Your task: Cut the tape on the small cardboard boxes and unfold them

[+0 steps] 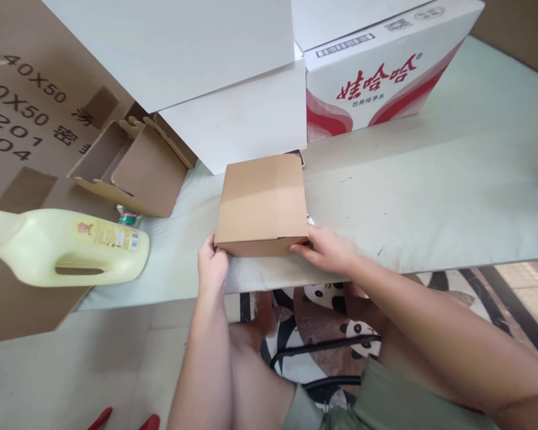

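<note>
A closed brown cardboard box [262,200] lies on the cloth-covered table in front of me, near its front edge. At the box's near left corner, my left hand [213,263] is closed on it with the fingers curled underneath or behind the side. My right hand [325,248] grips the near right corner, its thumb on the front face and the other fingers along the right side, partly hidden. A small dark object [298,156] shows just behind the box's far right corner, mostly hidden. Something small and white peeks out by my right fingers.
White cartons [246,113] stand behind the box, and a white-and-red carton [372,89] sits at the back right. To the left are an open cardboard box [150,167], a pale yellow jug [72,245] lying sideways and a green-labelled bottle [128,218]. A large printed carton [22,149] stands far left.
</note>
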### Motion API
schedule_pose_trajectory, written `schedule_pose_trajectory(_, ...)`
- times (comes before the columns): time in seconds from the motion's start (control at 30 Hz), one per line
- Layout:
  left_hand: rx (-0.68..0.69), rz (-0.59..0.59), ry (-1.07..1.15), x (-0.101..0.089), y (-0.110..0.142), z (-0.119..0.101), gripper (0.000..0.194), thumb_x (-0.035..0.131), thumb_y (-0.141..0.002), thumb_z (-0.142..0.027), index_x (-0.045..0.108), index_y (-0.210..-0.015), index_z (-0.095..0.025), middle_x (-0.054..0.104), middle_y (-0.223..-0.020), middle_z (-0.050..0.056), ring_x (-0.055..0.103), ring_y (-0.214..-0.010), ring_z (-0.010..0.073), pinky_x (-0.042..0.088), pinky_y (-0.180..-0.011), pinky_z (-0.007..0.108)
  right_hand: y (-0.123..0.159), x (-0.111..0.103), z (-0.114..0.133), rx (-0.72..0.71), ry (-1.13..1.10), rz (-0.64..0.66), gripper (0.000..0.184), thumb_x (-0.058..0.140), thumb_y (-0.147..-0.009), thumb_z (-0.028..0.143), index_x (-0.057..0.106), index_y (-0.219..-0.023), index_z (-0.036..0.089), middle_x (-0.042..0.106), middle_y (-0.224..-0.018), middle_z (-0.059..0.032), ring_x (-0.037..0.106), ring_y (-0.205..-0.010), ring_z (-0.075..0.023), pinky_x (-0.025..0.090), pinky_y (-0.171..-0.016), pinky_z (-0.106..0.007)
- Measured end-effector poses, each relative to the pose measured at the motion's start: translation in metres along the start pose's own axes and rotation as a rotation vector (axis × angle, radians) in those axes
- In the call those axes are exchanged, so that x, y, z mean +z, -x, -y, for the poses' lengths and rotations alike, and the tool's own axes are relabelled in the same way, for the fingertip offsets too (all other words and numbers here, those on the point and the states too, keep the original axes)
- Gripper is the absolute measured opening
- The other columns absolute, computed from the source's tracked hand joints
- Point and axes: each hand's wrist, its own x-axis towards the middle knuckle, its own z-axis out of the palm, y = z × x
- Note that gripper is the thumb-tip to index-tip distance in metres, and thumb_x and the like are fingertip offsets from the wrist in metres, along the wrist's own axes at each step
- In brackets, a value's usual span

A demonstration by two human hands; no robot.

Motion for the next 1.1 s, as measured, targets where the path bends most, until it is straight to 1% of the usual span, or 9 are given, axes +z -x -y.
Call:
schedule_pose_trajectory(0.17,-0.001,0.027,0.030,-0.0012,0.0011,0.0029,0.041,0.053,-0.070,-0.014,0.071,-0.107,-0.013,0.073,-0.108,0.010,0.064,-0.112,0.0261,0.048,-0.102,0.041,0.0004,0.0008,-0.0003,-0.002,0.003,-0.001,0.018,0.055,-0.092,0.027,0.062,-0.106,0.019,0.071,-0.107,-0.0115,0.068,-0.093,-0.0246,0.051,-0.077,-0.034)
schedule_pose_trajectory(0.4,-0.047,0.069,0.044,-0.0027,0.0017,0.0012,0.041,0.056,-0.074,-0.023,0.069,-0.112,-0.014,0.071,-0.115,0.012,0.065,-0.109,0.0263,0.051,-0.095,0.040,0.0006,0.0023,-0.0025,0.001,0.015,-0.024,0.017,0.057,-0.091,0.029,0.065,-0.103,0.019,0.072,-0.102,-0.0102,0.068,-0.089,-0.0233,0.050,-0.074,-0.032)
schedule_pose_trajectory(0.6,-0.069,0.085,0.046,-0.0029,0.0014,0.0016,0.042,0.055,-0.076,-0.024,0.068,-0.115,-0.015,0.071,-0.116,0.011,0.066,-0.101,0.0226,0.052,-0.084,0.033,0.0011,0.0019,-0.0019,0.003,0.026,-0.015,0.018,0.055,-0.092,0.029,0.065,-0.102,0.018,0.072,-0.103,-0.0114,0.068,-0.092,-0.0243,0.050,-0.077,-0.034)
schedule_pose_trajectory(0.67,-0.085,0.098,0.040,-0.0030,0.0006,0.0025,0.041,0.056,-0.079,-0.028,0.067,-0.116,-0.016,0.071,-0.115,0.010,0.066,-0.094,0.0206,0.052,-0.078,0.031,0.0010,0.0018,-0.0014,0.001,0.034,-0.014,0.018,0.055,-0.092,0.029,0.065,-0.102,0.018,0.072,-0.103,-0.0113,0.068,-0.091,-0.0243,0.050,-0.077,-0.034)
schedule_pose_trajectory(0.77,-0.085,0.113,0.021,-0.0030,-0.0007,0.0033,0.041,0.055,-0.082,-0.032,0.066,-0.118,-0.017,0.070,-0.112,0.009,0.065,-0.088,0.0184,0.051,-0.074,0.029,0.0009,0.0018,-0.0011,0.006,0.036,-0.010,0.019,0.055,-0.092,0.029,0.065,-0.103,0.017,0.072,-0.104,-0.0118,0.068,-0.092,-0.0246,0.050,-0.077,-0.034)
schedule_pose_trajectory(0.87,-0.066,0.118,-0.006,-0.0025,-0.0012,0.0034,0.037,0.053,-0.082,-0.030,0.066,-0.115,-0.017,0.070,-0.109,0.008,0.064,-0.085,0.0176,0.050,-0.073,0.028,0.0011,0.0018,-0.0012,0.010,0.032,-0.016,0.020,0.055,-0.092,0.029,0.065,-0.104,0.018,0.072,-0.104,-0.0115,0.068,-0.092,-0.0247,0.051,-0.076,-0.034)
schedule_pose_trajectory(0.97,-0.065,0.112,-0.036,-0.0013,-0.0012,0.0039,0.034,0.050,-0.083,-0.028,0.066,-0.111,-0.017,0.071,-0.102,0.007,0.063,-0.083,0.0173,0.050,-0.072,0.028,0.0014,0.0015,-0.0014,0.010,0.037,-0.028,0.019,0.055,-0.091,0.030,0.065,-0.103,0.019,0.073,-0.103,-0.0104,0.068,-0.092,-0.0243,0.050,-0.075,-0.033)
schedule_pose_trajectory(1.1,-0.067,0.089,-0.064,0.0007,-0.0017,0.0057,0.032,0.048,-0.082,-0.025,0.065,-0.108,-0.017,0.071,-0.097,0.006,0.064,-0.085,0.0179,0.051,-0.071,0.028,0.0017,0.0001,-0.0008,0.013,0.051,-0.030,0.019,0.056,-0.091,0.029,0.066,-0.104,0.019,0.074,-0.102,-0.0100,0.068,-0.089,-0.0234,0.049,-0.072,-0.032)
